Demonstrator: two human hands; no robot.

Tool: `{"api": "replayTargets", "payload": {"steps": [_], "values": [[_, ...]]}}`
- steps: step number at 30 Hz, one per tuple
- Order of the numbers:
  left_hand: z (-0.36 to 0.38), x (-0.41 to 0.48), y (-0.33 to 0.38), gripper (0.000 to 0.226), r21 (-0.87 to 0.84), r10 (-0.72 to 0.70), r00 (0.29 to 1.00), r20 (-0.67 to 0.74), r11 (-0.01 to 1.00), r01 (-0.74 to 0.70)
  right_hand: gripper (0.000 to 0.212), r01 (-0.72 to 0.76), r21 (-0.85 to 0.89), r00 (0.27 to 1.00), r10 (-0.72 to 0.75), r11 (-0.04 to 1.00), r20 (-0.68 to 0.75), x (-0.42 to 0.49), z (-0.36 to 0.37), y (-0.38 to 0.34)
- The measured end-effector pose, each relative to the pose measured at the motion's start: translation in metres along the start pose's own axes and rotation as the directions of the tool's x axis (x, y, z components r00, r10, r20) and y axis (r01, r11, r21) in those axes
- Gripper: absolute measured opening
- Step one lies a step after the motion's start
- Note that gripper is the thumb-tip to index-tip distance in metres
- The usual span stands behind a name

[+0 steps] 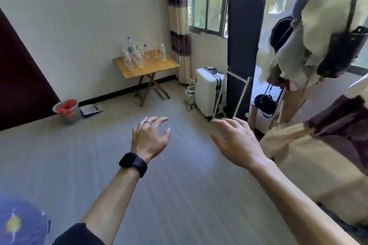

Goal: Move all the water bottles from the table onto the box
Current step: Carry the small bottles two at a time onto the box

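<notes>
Head view: left hand (150, 139) and right hand (237, 143) are both empty, fingers spread and loose over the floor (179, 185). The water bottles (137, 55) all stand on the folding table (159, 66) across the room, bunched along its back edge and left side. Looks like the walk-up stage to me, so next is getting close and grabbing one upright; can't make out the box from here.

Clear water bottles (133, 56) on a honey-yellow tabletop (159, 66); white suitcase (208, 90); cream-and-maroon striped curtain (178, 20); black wristwatch (133, 163); grey plank-patterned floor (79, 155); red-lined dotted basket (66, 110).
</notes>
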State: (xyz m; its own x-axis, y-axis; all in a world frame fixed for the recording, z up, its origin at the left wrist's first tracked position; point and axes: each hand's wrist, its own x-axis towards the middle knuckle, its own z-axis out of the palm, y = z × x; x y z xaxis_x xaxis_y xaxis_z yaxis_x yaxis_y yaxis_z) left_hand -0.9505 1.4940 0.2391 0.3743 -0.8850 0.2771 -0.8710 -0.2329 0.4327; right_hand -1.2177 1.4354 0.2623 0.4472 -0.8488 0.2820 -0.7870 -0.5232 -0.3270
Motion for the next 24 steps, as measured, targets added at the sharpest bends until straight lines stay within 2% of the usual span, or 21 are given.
{"api": "replayTargets", "payload": {"steps": [6,14,24], "values": [[-0.026,0.106,-0.026,0.041,-0.006,-0.003,0.995,-0.104,1.000,0.002,0.051,0.061,0.073,0.996,-0.056,0.996,-0.063,0.119,0.004,-0.021],[-0.032,0.266,-0.051,0.042,0.032,-0.035,0.978,-0.206,0.999,0.042,0.050,0.174,0.146,0.976,-0.151,0.974,-0.158,0.300,0.032,-0.014],[-0.004,0.439,-0.097,0.042,0.008,-0.181,0.949,-0.258,0.982,0.189,0.050,0.271,0.233,0.958,-0.238,0.934,-0.163,0.537,0.088,0.000]]}}
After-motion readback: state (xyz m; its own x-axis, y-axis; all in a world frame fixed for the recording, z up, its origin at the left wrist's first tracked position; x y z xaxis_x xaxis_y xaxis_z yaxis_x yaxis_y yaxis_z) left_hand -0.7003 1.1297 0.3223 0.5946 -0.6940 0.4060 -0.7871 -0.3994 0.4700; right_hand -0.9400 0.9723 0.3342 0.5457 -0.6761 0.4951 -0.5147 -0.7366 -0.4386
